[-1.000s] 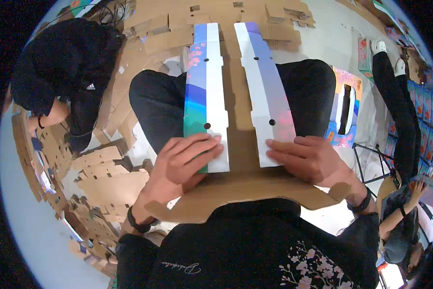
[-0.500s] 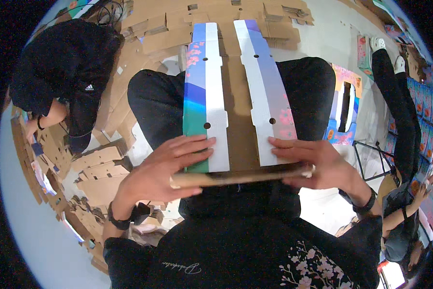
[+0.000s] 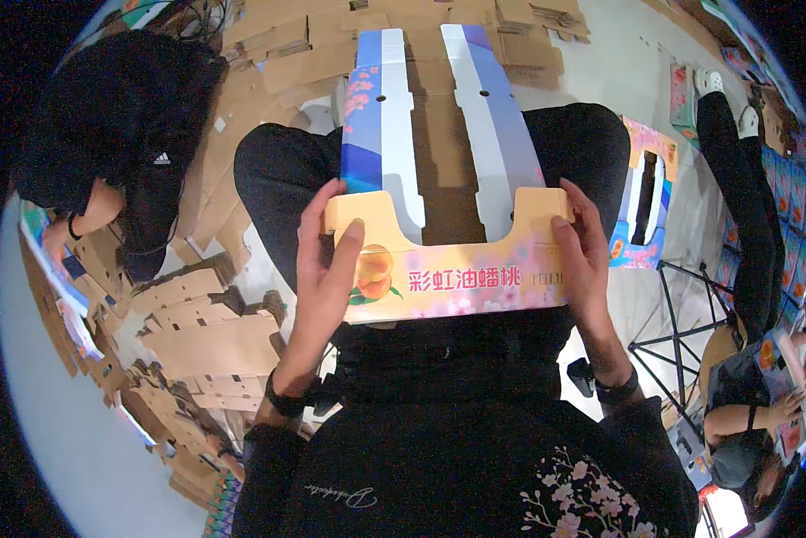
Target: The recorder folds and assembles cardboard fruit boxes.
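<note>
A printed cardboard carton [image 3: 363, 168] in blue and purple rests across my lap, its two long side flaps folded in with white edges and a brown gap between. Over its near end lies a yellow-orange end flap [image 3: 457, 255] printed with a peach and pink blossoms. My left hand [image 3: 324, 269] grips the flap's left corner, thumb on top and fingers round the side. At the right corner, my right hand [image 3: 585, 260] holds on the same way, thumb pressed on the tab. The carton's underside is hidden.
Flattened brown cardboard [image 3: 214, 345] is piled at left, with more sheets [image 3: 358, 40] beyond. A co-worker in black [image 3: 107, 134] bends at far left. At right stand a finished-looking printed carton [image 3: 640, 193], a black metal frame [image 3: 676, 327], stacked boxes [image 3: 797, 206] and another person [image 3: 753, 439].
The near end flap, edge-on and blurred before, now lies folded over the carton's end with its printed face showing. Both hands have moved from the side flaps to its corners.
</note>
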`<action>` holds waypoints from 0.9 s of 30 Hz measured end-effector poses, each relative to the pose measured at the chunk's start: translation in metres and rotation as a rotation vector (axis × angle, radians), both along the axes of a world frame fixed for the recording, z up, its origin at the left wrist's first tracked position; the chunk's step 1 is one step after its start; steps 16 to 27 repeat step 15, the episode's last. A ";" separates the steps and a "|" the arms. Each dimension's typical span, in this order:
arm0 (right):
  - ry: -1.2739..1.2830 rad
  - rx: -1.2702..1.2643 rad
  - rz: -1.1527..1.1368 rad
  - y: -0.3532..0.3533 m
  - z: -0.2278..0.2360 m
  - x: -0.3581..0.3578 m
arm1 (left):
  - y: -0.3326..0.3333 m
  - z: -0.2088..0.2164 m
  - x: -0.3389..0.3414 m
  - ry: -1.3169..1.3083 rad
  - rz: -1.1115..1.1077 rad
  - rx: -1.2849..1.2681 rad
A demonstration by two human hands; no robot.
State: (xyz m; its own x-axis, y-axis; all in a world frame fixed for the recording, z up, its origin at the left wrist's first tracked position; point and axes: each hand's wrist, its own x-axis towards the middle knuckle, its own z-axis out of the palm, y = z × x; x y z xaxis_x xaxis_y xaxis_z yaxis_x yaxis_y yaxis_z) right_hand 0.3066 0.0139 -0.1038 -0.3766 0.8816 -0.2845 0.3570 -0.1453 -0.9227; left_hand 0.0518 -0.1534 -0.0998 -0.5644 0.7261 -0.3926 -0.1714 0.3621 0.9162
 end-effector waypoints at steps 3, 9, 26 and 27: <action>-0.087 -0.047 0.071 0.004 0.004 0.003 | -0.001 -0.005 -0.002 0.091 -0.062 -0.016; -0.108 0.016 0.049 0.009 0.001 0.001 | 0.001 -0.004 -0.003 -0.069 -0.022 -0.035; -0.100 -0.032 0.081 0.013 -0.004 -0.002 | 0.007 -0.009 -0.004 -0.227 0.034 0.038; -0.100 -0.032 0.081 0.013 -0.004 -0.002 | 0.007 -0.009 -0.004 -0.227 0.034 0.038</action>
